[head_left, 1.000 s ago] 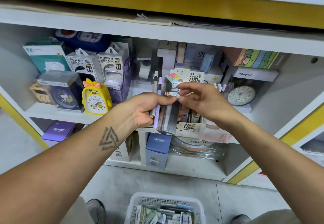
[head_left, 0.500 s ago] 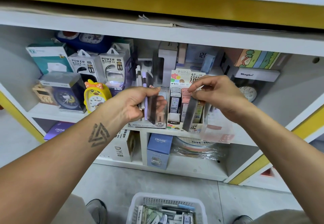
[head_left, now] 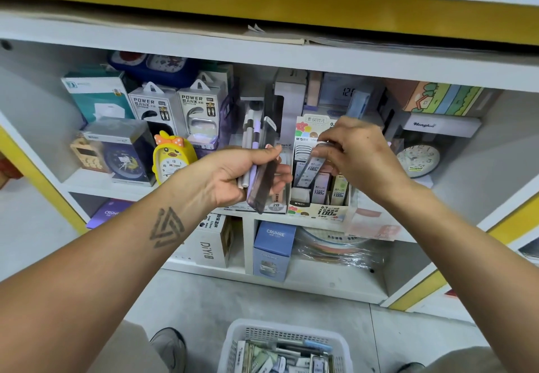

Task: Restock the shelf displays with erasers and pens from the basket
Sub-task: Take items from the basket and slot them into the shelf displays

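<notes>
Since half a second ago our right hand (head_left: 354, 156) has carried the slim lead case (head_left: 312, 165) down and left, so its lower end now dips into the display box (head_left: 318, 212) on the shelf (head_left: 291, 215), while our left hand (head_left: 233, 174) has barely shifted and keeps its bundle raised just left of that box

Our right hand pinches the top of the lead case between thumb and fingers, the case tilted with its lower end towards the rows of like packets already standing in the box. Our left hand is curled round a flat dark packet (head_left: 264, 174) and a few pens (head_left: 252, 151), which stand upright behind the fingers. The basket (head_left: 233, 343) sits on the floor near us, well below the shelf, and holds a heap of small packets still to be placed

We judge the step in hand to be slotting this one case into its row in the display box. The task looks far from done, given what the left hand carries and what lies in the basket. The next move calls for straightening the case so it stands with its neighbours, pressing it down into a free gap, then letting go and taking the next item from the left hand. The risk we see is that a tilted case jams against the packets beside it or tips them forward, so it should go in gently and square
</notes>
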Demonstrator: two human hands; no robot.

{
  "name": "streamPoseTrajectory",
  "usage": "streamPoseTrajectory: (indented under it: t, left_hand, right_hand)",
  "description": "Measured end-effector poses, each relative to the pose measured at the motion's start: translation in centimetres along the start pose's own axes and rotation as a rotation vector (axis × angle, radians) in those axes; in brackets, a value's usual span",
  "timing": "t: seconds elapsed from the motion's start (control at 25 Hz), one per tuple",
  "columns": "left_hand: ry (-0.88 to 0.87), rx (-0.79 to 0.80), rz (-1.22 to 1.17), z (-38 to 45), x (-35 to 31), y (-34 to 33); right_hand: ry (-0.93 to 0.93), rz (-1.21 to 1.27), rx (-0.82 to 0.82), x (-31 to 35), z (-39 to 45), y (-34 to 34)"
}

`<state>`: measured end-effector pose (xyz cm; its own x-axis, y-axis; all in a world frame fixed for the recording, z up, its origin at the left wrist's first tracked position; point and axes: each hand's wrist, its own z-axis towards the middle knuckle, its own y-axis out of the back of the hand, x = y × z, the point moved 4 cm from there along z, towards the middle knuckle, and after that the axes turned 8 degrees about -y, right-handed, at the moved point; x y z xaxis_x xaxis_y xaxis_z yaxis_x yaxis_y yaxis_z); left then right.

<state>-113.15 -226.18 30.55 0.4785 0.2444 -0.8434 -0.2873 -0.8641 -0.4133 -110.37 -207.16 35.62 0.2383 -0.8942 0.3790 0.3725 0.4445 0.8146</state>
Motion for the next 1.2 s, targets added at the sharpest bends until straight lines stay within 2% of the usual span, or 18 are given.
streamPoseTrajectory:
  t: [0.2,0.44,0.48,0.56,0.64,0.68,0.8,0.92,1.04,1.2]
  left_hand:
    - [0.004,0.013,0.014,-0.3,0.1,0.2]
    - [0.025,0.063,0.007,-0.3,0.3,0.2]
    - [0.024,0.075,0.011,-0.3,0.3,0.1]
    - [0.023,0.095,0.011,-0.3,0.3,-0.2]
    - [0.013,0.126,0.026,-0.3,0.5,-0.7]
    - [0.008,0.152,0.039,-0.3,0.6,-1.0]
    - [-0.009,0.215,0.070,-0.1,1.0,-2.0]
    - [0.008,0.267,0.132,0.1,1.5,-3.0]
    - [0.048,0.317,0.256,0.3,2.1,-3.3]
    - [0.109,0.330,0.274,-0.2,2.4,-3.0]
  right_hand:
    - [0.101,-0.145,-0.012,0.8,0.3,-1.8]
    - [0.106,-0.202,0.065,0.4,0.1,-3.7]
    - [0.065,-0.132,0.045,0.3,0.2,-3.6]
    - [-0.135,0.174,0.067,0.1,0.3,-3.2]
    - [-0.379,0.546,0.207,0.2,-0.2,-3.5]
    - [-0.456,0.646,0.264,0.2,-0.6,-3.6]
    - [-0.547,0.762,0.328,0.3,-1.4,-3.4]
    - [-0.625,0.904,0.273,-0.3,-1.4,-2.6]
    - [-0.712,0.887,0.219,-1.0,-1.2,-1.9]
    - [-0.776,0.858,0.210,-1.4,-0.8,-2.1]
